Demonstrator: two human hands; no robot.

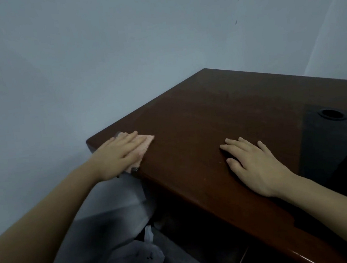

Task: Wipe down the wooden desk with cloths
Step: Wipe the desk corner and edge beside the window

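Note:
A dark brown wooden desk [210,123] runs from the lower right up to a corner against the wall. A pink cloth [145,143] lies on the desk's left end, near its front corner. My left hand [118,155] lies flat on the cloth with straight fingers, pressing it to the wood. My right hand [254,164] rests palm down on the bare desk top near the front edge, fingers spread, holding nothing.
A round black cable hole [332,114] sits in a dark patch at the desk's right. Pale blue walls close in behind and to the left. Below the desk's left end are grey sheeting [112,211] and a crumpled plastic bag [136,260].

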